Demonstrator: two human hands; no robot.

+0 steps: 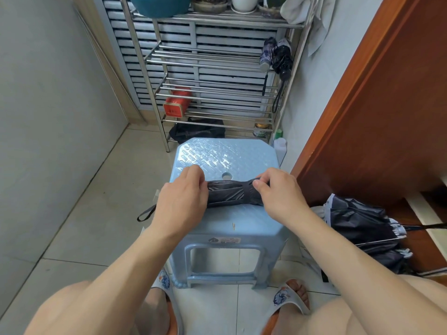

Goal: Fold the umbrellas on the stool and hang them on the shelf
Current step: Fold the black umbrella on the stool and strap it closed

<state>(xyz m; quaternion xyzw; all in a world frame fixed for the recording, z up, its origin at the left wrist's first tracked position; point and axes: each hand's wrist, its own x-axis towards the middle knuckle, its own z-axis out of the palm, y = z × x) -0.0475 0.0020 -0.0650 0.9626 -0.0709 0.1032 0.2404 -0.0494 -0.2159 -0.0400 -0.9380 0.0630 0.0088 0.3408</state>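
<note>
Two bare knees and slippered feet sit closest, at the bottom of the view, and just beyond them stands the blue plastic stool (pixel 225 213). On its seat lies a dark folded umbrella (pixel 229 192), with its long axis running left to right across the stool. Its handle end points left, where a black wrist strap (pixel 145 213) hangs past the stool edge. The left hand (pixel 180 199) is curled around the left end of the umbrella, covering the handle. The right hand (pixel 278 192) pinches the gathered fabric at the right end between thumb and fingers. Behind the stool stands a metal shelf (pixel 212 61), and two folded umbrellas (pixel 278 56) already hang at its right side. Another umbrella (pixel 365 233), still loose and not folded, lies on the floor at the right.
</note>
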